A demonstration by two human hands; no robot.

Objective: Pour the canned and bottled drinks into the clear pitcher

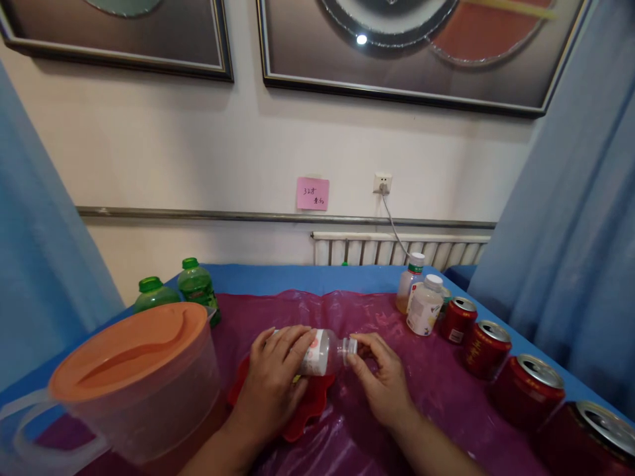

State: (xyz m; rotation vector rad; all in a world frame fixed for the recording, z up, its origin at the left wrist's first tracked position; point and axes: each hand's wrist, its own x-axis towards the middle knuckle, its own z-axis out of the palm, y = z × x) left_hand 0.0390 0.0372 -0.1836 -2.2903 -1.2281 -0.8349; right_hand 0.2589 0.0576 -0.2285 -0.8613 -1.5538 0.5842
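A clear plastic bottle (322,352) with a white label lies sideways in the air over the table, its neck pointing right. My left hand (278,367) is wrapped around its body from above. At the bottle's mouth, the thumb and fingers of my right hand (380,370) pinch the white cap (352,346). Whether the cap is screwed tight I cannot tell. Beneath the bottle and my left hand sits a red tray with a wavy rim (310,413), partly covered by them; a bit of yellow shows by the bottle's underside.
At left stand a jug with an orange lid (131,350) and two green bottles (197,281). Two white-capped bottles (425,307) and several red cans (486,347) line the right side. Purple plastic sheeting (367,423) covers the blue table; a cord (395,228) hangs from the wall socket.
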